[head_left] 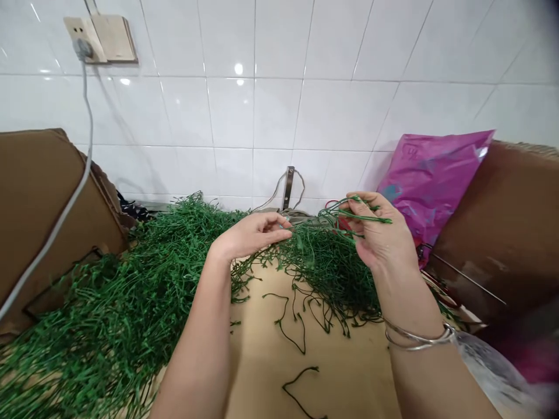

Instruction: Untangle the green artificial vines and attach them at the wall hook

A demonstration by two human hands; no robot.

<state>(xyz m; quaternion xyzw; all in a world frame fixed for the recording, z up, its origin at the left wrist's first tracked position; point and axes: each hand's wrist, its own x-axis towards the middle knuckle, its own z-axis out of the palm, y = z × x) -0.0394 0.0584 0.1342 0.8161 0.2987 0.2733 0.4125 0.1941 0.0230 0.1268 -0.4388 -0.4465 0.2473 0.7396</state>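
My right hand (386,238) is closed around several thin green artificial plant stems (369,219); their knobbly tips stick out past the fingers. Loose ends of that bunch trail leftward towards my left hand (257,233). The thumb and forefinger of the left hand are pinched together on a thin green strand, its end partly hidden by the fingers. Beneath both hands lies a dark green tangled heap of stems (336,273). A larger, brighter green pile (144,291) spreads to the left of my left arm.
Single stems (301,337) lie scattered on the tan work surface (257,378). Cardboard boxes stand at the left (39,203) and right (502,233). A pink plastic bag (432,180) leans by the right one. A grey cable (87,151) hangs from a wall socket (82,38).
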